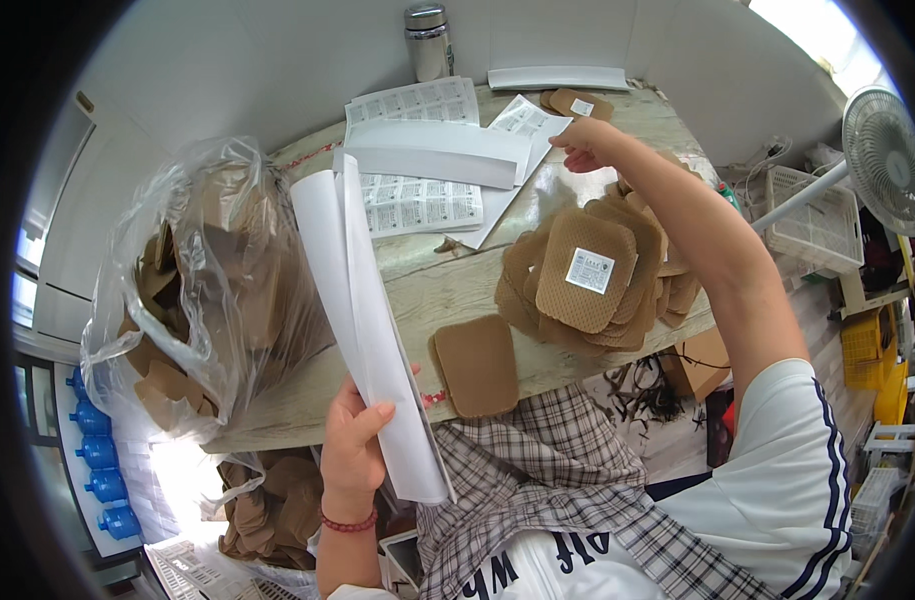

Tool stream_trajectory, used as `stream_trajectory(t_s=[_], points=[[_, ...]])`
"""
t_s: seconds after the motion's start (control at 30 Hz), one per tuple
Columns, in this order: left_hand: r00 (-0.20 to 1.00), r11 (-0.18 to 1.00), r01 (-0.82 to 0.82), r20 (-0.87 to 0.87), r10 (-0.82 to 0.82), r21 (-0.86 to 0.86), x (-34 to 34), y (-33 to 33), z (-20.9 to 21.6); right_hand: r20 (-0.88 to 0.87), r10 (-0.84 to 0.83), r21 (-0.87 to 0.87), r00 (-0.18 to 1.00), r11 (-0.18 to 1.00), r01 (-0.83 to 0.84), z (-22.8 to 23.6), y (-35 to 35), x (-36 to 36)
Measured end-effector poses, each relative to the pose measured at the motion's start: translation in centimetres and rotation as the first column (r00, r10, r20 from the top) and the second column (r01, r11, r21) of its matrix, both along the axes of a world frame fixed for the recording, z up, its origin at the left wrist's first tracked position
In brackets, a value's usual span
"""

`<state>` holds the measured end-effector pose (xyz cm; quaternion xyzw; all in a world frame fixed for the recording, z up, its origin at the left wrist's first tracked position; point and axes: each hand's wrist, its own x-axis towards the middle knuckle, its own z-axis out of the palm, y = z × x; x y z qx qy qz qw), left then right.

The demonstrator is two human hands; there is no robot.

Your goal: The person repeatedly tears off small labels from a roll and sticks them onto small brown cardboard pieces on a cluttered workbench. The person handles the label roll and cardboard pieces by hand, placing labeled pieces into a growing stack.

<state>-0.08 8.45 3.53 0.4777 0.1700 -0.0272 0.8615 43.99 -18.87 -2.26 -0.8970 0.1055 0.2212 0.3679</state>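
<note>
My left hand [357, 435] is closed around the lower part of a curled bundle of white sheets [362, 320], which stands tilted over the table's front edge. With my right arm stretched across the table, my right hand [585, 145] has its fingers curled at the edge of a printed label sheet [525, 118] and seems to pinch it. More label sheets [417, 205] and white backing strips [427, 160] lie beside it. A pile of brown textured pads [567, 310] is right of centre; its top pad carries a white label [589, 270]. Nearer me lie a few plain brown pads [477, 365].
A clear plastic bag [207, 290] full of brown pads bulges at the table's left. At the back stand a metal flask [429, 42] and a curled white sheet [557, 77], with labelled pads [599, 108] nearby. A fan [889, 160] and white crate [812, 220] are at right.
</note>
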Motion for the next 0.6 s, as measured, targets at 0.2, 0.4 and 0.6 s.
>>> stream_trajectory(t_s=[0.2, 0.4, 0.6], points=[[0.996, 0.993, 0.059, 0.072, -0.052, -0.098, 11.1, 0.3, -1.9, -0.211, -0.144, 0.259, 0.967, 0.945, 0.198, -5.6, -1.8, 5.1], [0.997, 0.990, -0.065, -0.041, 0.060, -0.121, 18.1, 2.1, -6.3, 0.128, -0.226, 0.485, 0.966, 0.864, 0.138, 1.1, 2.0, 2.0], [0.976, 0.939, -0.210, -0.123, 0.182, -0.273, 23.2, 2.0, -9.1, 0.649, -0.326, 0.423, 0.687, 0.905, 0.030, 11.3, -4.0, 0.9]])
